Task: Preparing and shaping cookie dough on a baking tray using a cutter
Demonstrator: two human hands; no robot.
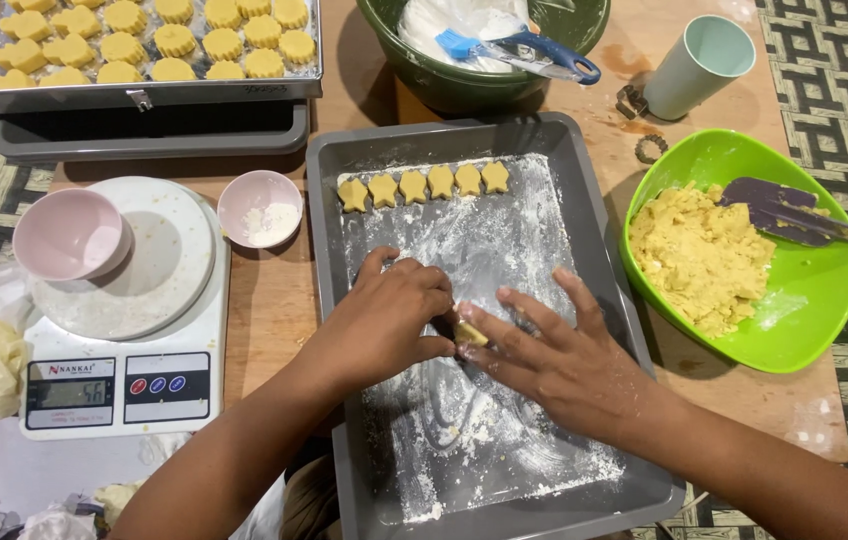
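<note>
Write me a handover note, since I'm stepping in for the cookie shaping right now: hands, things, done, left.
Left hand and right hand meet over the floured grey tray, pressing a small piece of dough between the fingertips.
Done: six star cookies lined along the tray's far edge; a full tray of round cookies sits far left.
Left: yellow dough remains in the green bowl, with a purple spatula.

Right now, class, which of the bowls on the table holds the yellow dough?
The lime-green bowl at the right, with a purple spatula resting in it. The dark green bowl holds white material, one small pink bowl holds flour, and the other looks empty.
</note>
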